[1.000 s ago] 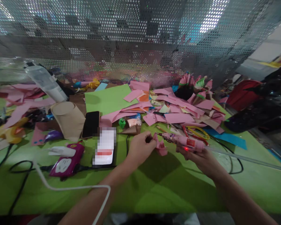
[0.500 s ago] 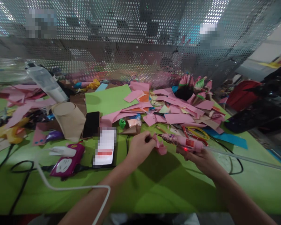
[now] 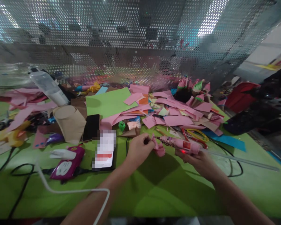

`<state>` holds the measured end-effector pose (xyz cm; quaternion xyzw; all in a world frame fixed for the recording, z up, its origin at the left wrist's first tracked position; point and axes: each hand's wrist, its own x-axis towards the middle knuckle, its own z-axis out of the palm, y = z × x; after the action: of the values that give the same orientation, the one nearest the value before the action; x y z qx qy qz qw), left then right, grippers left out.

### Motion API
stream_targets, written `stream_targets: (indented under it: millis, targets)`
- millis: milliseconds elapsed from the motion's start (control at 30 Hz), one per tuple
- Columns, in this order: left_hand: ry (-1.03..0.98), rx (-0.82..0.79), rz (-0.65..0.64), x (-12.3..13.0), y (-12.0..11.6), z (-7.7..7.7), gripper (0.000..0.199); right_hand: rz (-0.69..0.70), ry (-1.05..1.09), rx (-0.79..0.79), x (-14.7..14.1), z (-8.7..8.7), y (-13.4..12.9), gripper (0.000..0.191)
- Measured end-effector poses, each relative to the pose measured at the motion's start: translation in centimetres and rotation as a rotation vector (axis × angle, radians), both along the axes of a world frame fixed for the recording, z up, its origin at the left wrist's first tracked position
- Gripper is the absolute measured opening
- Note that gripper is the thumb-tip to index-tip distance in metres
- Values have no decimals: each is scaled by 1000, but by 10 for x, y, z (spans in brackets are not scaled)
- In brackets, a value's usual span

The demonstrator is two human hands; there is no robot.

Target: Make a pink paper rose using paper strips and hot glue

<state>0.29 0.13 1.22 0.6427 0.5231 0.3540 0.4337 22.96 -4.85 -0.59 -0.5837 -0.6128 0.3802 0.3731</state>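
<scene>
Near the middle of the green table, my left hand pinches a small crumpled pink paper piece. My right hand is wrapped round a pink glue gun with a lit red light on its underside. The gun's dark nozzle points left and reaches the upper edge of the pink piece; whether it touches cannot be made out. A clear glue stick sticks out of the gun's back end towards the right.
Pink paper strips, a green sheet and pliers lie beyond my hands. Left are two phones, a magenta power bank, a bottle and cables. A perforated metal screen stands behind.
The glue gun and my right hand have shifted slightly left. The pink piece has moved slightly left too, still in my left hand. The camera view has moved a little.
</scene>
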Motion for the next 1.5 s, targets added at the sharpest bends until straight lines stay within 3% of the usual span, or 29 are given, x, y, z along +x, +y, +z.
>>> stream_targets:
  millis: [267,800,1233,1500]
  targets:
    - [-75,-34,13,1,1,-2,20,-12,-39,-33,-2,4,-1,59]
    - [-114,-34,-9,-2,4,-5,21,-25,0,-31,3,-8,-1,47]
    - [-161,-32,29,-2,3,-3,22,32,4,-5,-14,25,0,49]
    - [-171,-35,49,-3,3,1,24,72,15,-11,-14,25,2,49]
